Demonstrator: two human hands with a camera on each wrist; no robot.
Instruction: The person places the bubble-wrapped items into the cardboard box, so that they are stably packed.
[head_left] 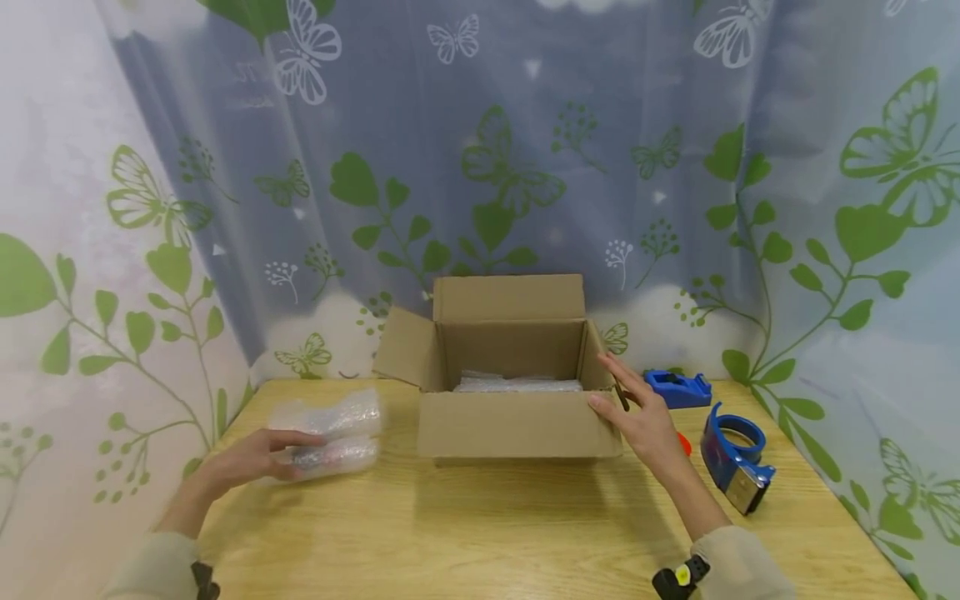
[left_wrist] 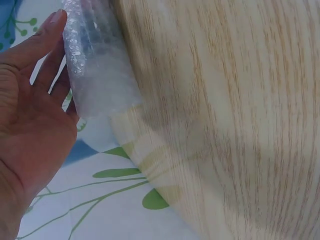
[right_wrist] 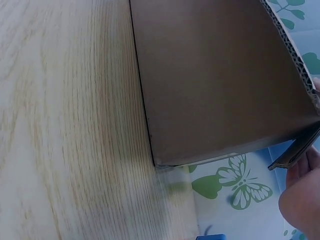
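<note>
At the left of the table, my left hand (head_left: 247, 460) holds a bubble-wrapped package (head_left: 337, 454) by its near left end. In the left wrist view, thumb and fingers lie on either side of the clear bubble wrap (left_wrist: 102, 75); what is inside is blurred. An open cardboard box (head_left: 517, 425) stands in the middle, its flaps spread outward. More clear bubble wrap (head_left: 517, 385) lies inside it. My right hand (head_left: 645, 423) grips the box's front right corner, thumb on the front flap and fingers at the side flap. Only part of that hand (right_wrist: 302, 195) shows in the right wrist view.
Right of the box are a blue tape dispenser (head_left: 678, 389) at the back and a blue hand-held tape gun (head_left: 735, 458) nearer. A small red object (head_left: 684, 443) shows partly behind the right wrist. A patterned curtain (head_left: 510, 167) hangs behind the wooden table (head_left: 510, 533).
</note>
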